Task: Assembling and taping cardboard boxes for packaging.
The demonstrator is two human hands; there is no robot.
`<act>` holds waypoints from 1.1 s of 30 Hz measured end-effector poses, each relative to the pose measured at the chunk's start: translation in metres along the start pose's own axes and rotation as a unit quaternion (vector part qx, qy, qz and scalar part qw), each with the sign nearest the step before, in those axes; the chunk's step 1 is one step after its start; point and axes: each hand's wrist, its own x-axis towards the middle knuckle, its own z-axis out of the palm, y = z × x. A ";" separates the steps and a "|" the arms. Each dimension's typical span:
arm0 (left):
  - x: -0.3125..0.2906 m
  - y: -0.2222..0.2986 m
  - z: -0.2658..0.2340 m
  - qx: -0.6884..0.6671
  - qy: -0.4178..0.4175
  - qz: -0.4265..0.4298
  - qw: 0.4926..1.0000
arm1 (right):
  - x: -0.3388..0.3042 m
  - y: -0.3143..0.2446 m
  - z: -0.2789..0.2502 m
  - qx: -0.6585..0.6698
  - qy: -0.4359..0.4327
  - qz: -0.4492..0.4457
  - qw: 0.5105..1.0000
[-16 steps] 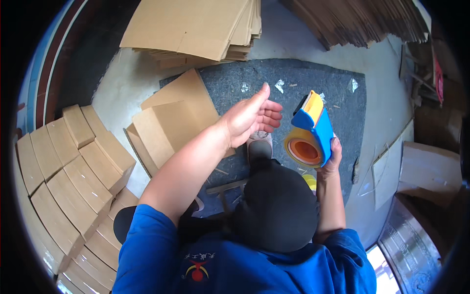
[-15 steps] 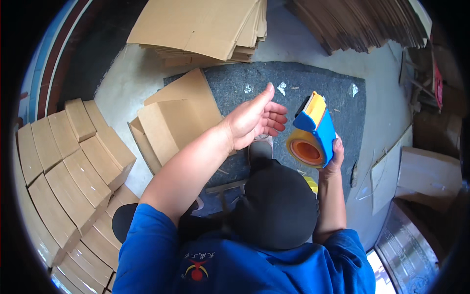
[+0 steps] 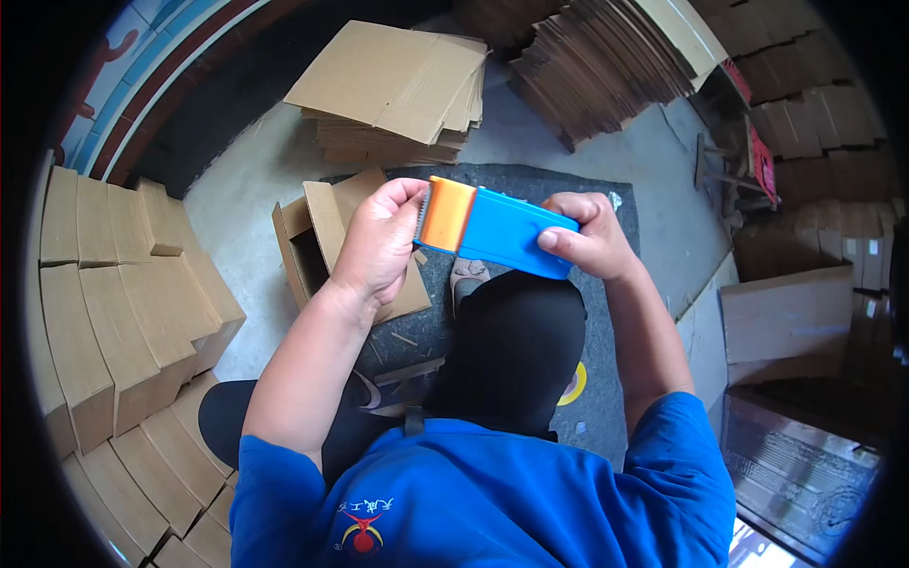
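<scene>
A blue and orange packing tape dispenser (image 3: 516,234) lies sideways in front of me, above my knee. My right hand (image 3: 597,237) wraps round its blue end with the thumb on the flat side. At the orange end is a toothed metal blade (image 3: 423,213). My left hand (image 3: 383,237) is closed there, its fingers curled against that end; whether they pinch a strip of tape is hidden. Just beyond my left hand, an open cardboard box (image 3: 322,222) sits partly on the dark mat.
Stacked cartons (image 3: 123,312) fill the left side. Flat cardboard sheets (image 3: 388,80) are piled ahead, with more bundled sheets (image 3: 606,66) at far right. A yellow tape roll (image 3: 574,385) lies on the dark mat (image 3: 606,331) beside my knee. A carton (image 3: 786,317) stands at right.
My right hand has brought the dispenser left and turned it sideways. The left hand, open before, has closed at its blade end. The view has tilted up, showing more of the room.
</scene>
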 end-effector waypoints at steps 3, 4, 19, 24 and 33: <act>-0.013 0.004 -0.020 0.019 0.039 0.086 0.995 | 0.010 -0.040 0.016 -0.030 -0.011 0.049 0.998; -0.017 0.010 -0.028 0.027 0.045 0.078 0.996 | 0.015 -0.050 0.016 -0.053 -0.020 0.033 0.998; -0.047 0.024 -0.225 -0.049 0.336 0.058 0.939 | 0.133 -0.038 0.071 -0.170 -0.139 0.101 0.970; -0.030 0.052 -0.240 -0.055 0.280 0.035 0.958 | 0.154 -0.042 0.069 -0.156 -0.120 0.102 0.975; -0.014 0.114 -0.241 0.125 0.203 0.028 0.971 | 0.151 -0.039 0.065 -0.193 -0.075 0.067 0.976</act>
